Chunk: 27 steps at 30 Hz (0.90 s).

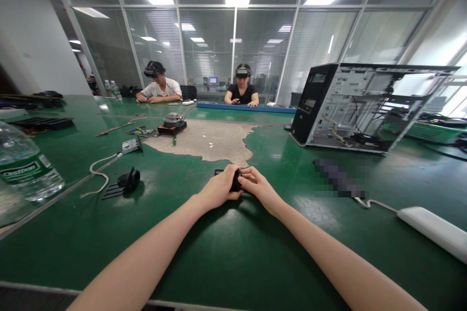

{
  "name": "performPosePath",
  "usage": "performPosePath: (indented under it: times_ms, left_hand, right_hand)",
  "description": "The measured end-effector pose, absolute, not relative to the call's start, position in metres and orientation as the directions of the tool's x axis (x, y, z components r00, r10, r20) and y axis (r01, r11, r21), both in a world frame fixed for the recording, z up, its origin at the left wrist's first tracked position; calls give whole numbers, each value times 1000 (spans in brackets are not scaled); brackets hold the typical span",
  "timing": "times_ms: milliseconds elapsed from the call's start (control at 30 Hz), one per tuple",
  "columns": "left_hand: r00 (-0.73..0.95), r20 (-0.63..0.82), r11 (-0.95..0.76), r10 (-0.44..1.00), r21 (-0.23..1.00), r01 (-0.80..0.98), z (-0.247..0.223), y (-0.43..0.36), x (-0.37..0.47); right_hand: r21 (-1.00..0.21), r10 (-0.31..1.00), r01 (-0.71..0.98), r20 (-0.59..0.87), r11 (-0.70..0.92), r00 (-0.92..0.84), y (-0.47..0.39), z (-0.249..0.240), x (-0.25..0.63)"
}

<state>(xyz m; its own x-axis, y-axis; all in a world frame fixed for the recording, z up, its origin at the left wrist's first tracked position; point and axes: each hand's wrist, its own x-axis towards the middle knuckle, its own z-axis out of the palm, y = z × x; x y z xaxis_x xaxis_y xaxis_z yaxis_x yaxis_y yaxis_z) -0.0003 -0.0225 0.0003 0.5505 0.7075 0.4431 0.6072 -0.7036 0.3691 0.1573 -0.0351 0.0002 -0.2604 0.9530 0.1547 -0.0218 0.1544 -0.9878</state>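
Note:
Near the middle of the green table, my left hand is closed around a small black object. My right hand meets it from the other side, its thumb and fingers pinching the object's right edge. A flat black part of it sticks out beyond my left hand's knuckles. Much of the object is hidden by my fingers. To the left lies a black part with several thin prongs.
An open computer case stands at the right, above a white power strip. At the left are a water bottle and a metal bracket with a cord. A cooler sits beyond. Two people sit across the table.

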Motion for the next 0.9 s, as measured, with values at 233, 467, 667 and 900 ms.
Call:
performPosePath:
  times_ms: [233, 467, 667, 900]
  left_hand:
    - [563, 430, -707, 706, 371, 602, 1, -22, 0]
    - [554, 433, -701, 711, 370, 610, 0, -22, 0]
    - [551, 452, -709, 701, 368, 601, 0, -22, 0]
    - [539, 450, -697, 712, 358, 621, -1, -22, 1]
  right_hand:
    - [-989, 969, 22, 138, 145, -205, -28, -7, 158]
    - [-989, 948, -60, 149, 138, -281, -35, 1, 157]
    - [-992, 969, -2, 127, 130, -214, -30, -5, 157]
    - [-991, 949, -22, 134, 134, -284, -35, 2, 159]
